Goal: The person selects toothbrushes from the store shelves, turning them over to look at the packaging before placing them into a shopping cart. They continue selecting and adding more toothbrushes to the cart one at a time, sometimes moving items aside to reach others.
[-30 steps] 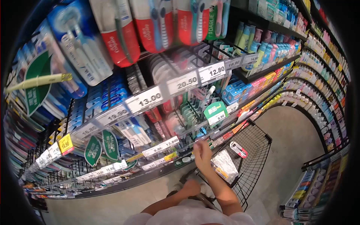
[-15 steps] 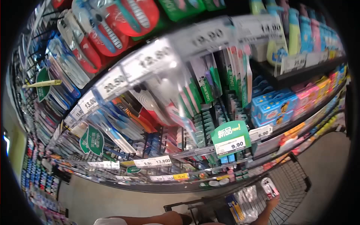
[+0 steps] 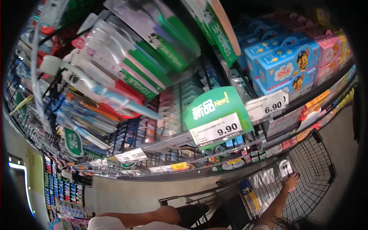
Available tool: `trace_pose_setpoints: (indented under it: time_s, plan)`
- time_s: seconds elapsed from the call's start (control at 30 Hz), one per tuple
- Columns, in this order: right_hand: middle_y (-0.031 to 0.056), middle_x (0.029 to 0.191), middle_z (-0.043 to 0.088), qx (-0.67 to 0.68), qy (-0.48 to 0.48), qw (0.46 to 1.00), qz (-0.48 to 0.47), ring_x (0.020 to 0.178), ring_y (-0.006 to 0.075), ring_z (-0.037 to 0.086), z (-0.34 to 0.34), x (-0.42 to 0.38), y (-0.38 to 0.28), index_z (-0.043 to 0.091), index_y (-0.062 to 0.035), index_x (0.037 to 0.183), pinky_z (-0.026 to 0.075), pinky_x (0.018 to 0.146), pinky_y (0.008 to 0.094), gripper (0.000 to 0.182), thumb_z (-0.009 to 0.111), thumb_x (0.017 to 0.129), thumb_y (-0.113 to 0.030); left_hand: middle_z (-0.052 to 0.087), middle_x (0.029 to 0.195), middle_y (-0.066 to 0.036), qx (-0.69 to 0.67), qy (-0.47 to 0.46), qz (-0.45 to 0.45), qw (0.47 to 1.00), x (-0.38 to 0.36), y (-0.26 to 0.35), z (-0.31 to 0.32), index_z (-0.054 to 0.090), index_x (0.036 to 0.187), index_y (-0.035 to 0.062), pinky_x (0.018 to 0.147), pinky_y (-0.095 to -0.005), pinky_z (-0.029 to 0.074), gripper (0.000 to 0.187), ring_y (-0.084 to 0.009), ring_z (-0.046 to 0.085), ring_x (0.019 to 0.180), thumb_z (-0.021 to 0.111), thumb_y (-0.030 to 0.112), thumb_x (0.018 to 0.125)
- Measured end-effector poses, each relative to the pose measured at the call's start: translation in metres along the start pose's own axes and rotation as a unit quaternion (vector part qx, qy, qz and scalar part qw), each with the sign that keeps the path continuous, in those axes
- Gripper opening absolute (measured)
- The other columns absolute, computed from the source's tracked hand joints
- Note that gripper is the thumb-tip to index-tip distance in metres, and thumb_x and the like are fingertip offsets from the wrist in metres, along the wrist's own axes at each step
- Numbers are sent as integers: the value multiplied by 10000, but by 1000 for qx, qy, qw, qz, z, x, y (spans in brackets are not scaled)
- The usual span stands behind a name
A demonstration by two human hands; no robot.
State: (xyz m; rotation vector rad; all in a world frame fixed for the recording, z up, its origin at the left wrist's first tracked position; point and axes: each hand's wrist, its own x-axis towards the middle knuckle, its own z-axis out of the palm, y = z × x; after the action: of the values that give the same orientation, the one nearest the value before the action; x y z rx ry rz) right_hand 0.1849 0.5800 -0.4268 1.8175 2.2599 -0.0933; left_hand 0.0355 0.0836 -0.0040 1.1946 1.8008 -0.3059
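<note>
Over the shopping cart, my right hand grips the lower end of a small clear-and-white package with pink on it. Beside it in the cart lie a clear plastic package and a blue-and-yellow package. My left hand is at the bottom centre, near the cart's left end; its fingers are hidden. Right in front of the camera hangs a light blue and white toothbrush, with green-and-white toothbrush packs behind it.
A shelf rack with blue cartoon boxes and pink boxes curves across the view. A green price sign sticks out from its edge. Grey floor shows below, and more stocked shelves stand at the left.
The view has moved closer to the shelf, and the upper row of price labels has left it. The cart and my right hand with the package appear slightly higher and farther right.
</note>
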Motion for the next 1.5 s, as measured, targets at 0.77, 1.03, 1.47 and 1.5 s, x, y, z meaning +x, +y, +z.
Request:
trace_pose_setpoints:
  time_s: [0.77, 1.03, 1.47, 1.5]
  plan:
    - [200, 974, 523, 405, 225, 886, -34, 879, 338, 532, -223, -222, -18, 467, 35, 1099, 441, 763, 420, 731, 817, 551, -298, 592, 552, -102, 67, 161, 164, 971, 1, -10, -15, 621, 580, 107, 510, -434, 488, 249, -308, 606, 529, 520, 267, 742]
    - [126, 1042, 467, 547, 266, 751, -255, 913, 225, 490, -470, -376, -121, 404, 4, 1197, 428, 815, 340, 888, 870, 491, -267, 637, 619, -142, 52, 240, 184, 952, -1, -9, -5, 666, 623, 84, 516, -453, 501, 294, -328, 630, 557, 498, 284, 757]
    - [196, 1095, 489, 552, 316, 687, -351, 992, 305, 511, -604, -438, -249, 394, 47, 1220, 413, 872, 386, 864, 836, 583, -336, 649, 722, -191, 29, 258, 198, 945, -5, -24, 23, 688, 693, 52, 633, -452, 518, 258, -352, 650, 669, 534, 255, 733]
    - [201, 1104, 490, 553, 311, 690, -348, 1004, 310, 510, -608, -438, -253, 391, 47, 1223, 411, 878, 389, 863, 831, 589, -339, 647, 718, -194, 27, 260, 201, 944, -6, -25, 24, 686, 683, 51, 633, -451, 519, 260, -354, 649, 663, 536, 258, 731]
